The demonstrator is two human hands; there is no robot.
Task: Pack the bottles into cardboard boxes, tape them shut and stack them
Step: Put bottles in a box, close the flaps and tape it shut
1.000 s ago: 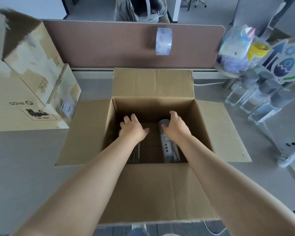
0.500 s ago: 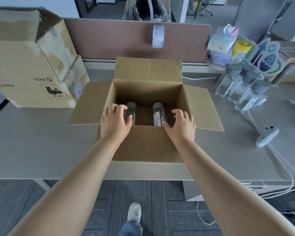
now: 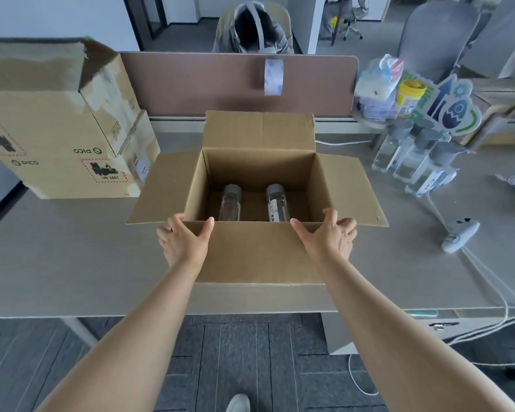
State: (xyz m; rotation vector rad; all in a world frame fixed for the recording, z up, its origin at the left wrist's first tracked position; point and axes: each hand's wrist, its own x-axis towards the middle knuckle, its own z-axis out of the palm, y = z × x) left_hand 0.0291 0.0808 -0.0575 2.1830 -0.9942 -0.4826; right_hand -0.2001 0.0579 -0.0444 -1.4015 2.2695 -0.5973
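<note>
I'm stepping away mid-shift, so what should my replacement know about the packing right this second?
Hands: left hand and right hand are both open, resting on the near edge of the open box, holding nothing.
Things: two bottles stand inside the box; three bottles wait on the table to its right. The tape roll is up on the partition behind.
Done: two bottles packed.
Left: load the others, fold the flaps, tape, stack with the stacked boxes at left.

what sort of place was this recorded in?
Most likely an open-plan office: a grey desk backed by a brown partition screen, a grey office chair beyond it, and carpet tiles on the floor.
</note>
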